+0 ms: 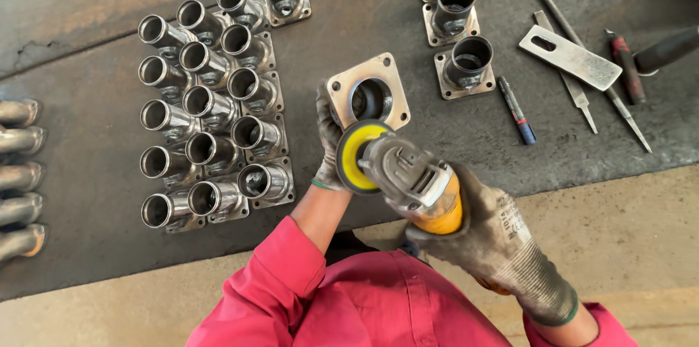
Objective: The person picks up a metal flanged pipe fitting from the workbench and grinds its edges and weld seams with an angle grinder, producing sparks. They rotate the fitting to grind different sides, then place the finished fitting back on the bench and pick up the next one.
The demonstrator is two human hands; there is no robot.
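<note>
My left hand (329,144), in a dirty grey work glove, grips a metal pipe fitting with a square flange (370,92), held with its flange face turned up toward me. My right hand (502,234), also gloved, holds a yellow-bodied angle grinder (415,183). The grinder's disc with a yellow centre (355,154) sits right against the lower edge of the flange. Pink sleeves cover both arms.
Several matching flanged pipe fittings lie in rows at the left (207,107); three more stand at the upper right (455,26). A flat metal plate (571,57), files, a marker pen (518,110) and a dark handle (666,48) lie at the right. Curved pipes (18,172) line the left edge.
</note>
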